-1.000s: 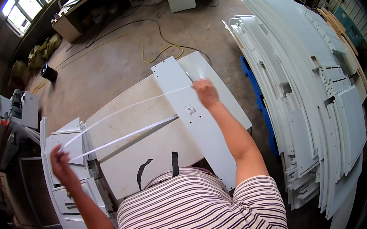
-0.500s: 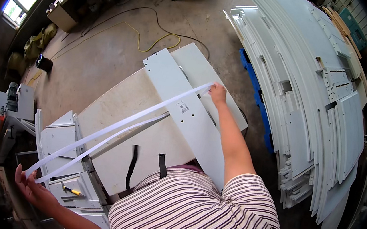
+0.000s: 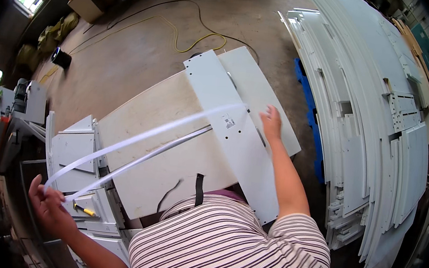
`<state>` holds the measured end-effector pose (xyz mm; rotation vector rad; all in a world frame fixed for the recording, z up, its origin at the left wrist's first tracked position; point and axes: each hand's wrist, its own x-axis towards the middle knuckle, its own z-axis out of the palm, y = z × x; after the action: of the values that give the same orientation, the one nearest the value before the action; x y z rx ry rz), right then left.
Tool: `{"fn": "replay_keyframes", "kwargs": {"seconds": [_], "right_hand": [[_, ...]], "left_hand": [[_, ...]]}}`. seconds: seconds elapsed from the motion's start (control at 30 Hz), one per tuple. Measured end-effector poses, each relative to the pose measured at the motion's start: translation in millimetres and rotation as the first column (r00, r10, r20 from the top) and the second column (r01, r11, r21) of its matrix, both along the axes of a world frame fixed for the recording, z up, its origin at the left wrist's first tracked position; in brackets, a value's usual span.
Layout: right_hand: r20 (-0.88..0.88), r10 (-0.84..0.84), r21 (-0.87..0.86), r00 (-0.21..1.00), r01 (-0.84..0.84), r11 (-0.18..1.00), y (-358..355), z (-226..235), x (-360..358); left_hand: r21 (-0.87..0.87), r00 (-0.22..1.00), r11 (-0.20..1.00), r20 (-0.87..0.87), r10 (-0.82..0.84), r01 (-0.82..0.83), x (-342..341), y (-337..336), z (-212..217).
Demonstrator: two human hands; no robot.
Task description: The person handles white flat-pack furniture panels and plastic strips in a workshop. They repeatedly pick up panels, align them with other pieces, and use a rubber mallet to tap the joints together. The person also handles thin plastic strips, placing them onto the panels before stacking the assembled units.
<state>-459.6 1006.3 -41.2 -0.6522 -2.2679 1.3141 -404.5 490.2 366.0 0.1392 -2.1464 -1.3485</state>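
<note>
A long white flexible strip (image 3: 163, 128) stretches across the work surface, its middle blurred by motion. My left hand (image 3: 52, 208) grips it at the lower left, where the strip doubles back into a second length. My right hand (image 3: 272, 123) is off the strip's far end, fingers apart and nothing in them. Below that hand lies a narrow pale panel (image 3: 230, 135) with small holes and a label. It rests across beige boards (image 3: 149, 109) and another light panel (image 3: 261, 86). The second length of strip runs toward the panel's left edge.
Tall stacks of white panels (image 3: 367, 124) stand on the right, by a blue pallet (image 3: 310, 118). More white panels (image 3: 71, 150) are at left, with a yellow-handled tool (image 3: 85, 210) on them. A yellow hose (image 3: 175, 30) and a black bucket (image 3: 61, 58) are on the floor.
My right hand has let go of the strip's end, and a gap now separates them. My left hand has come slightly inward, and the strip sags and blurs.
</note>
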Motion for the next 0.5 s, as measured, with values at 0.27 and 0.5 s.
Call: {"fn": "replay_keyframes", "kwargs": {"seconds": [0.27, 0.5], "right_hand": [[0.397, -0.591, 0.565, 0.702, 0.321, 0.76, 5.2, -1.3, 282.6], [0.276, -0.486, -0.855, 0.829, 0.443, 0.27, -47.5, -21.4, 339.2]], "left_hand": [[-0.101, 0.874, 0.905, 0.323, -0.362, 0.412, -10.4, 20.4, -79.0], [0.032, 0.661, 0.756, 0.461, -0.592, 0.654, -42.3, 71.1, -152.5]]}}
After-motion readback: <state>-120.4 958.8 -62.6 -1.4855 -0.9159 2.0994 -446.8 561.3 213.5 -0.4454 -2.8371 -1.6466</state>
